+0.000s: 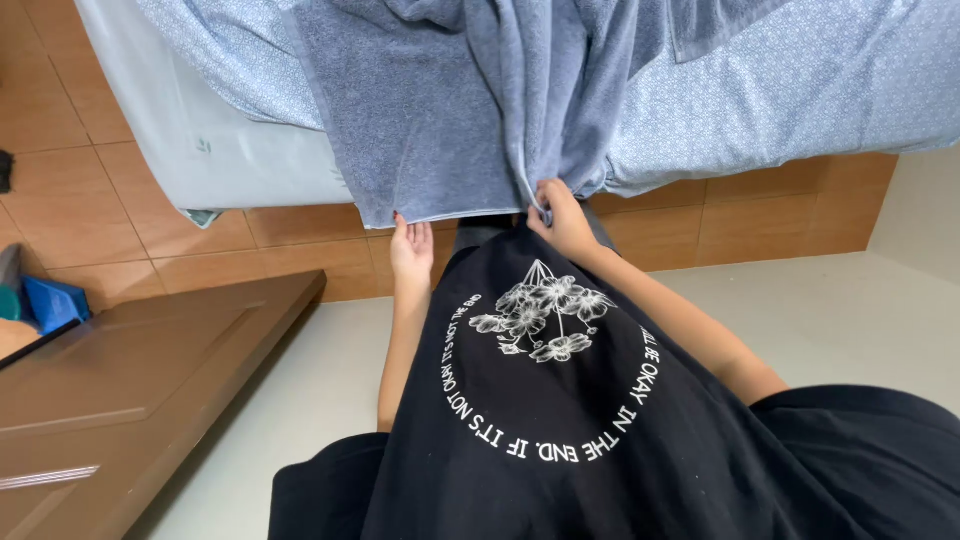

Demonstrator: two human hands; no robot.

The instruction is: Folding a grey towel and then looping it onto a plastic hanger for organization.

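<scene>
A big blue-grey towel (440,110) hung over the edge of a bed (800,80), so its bottom hem dangled down where the hands could reach it. The right hand (562,218) was at the hem, fingers pinched shut on a fold of the towel, gripping it tight. The left hand (410,250) was just under the hem, open and flat, fingertips touching the edge as if to steady it. Below the towel was the person's black shirt (560,420). A brown wooden door (130,380) stood off to the towel's lower left, over the tan floor tiles (60,200).
</scene>
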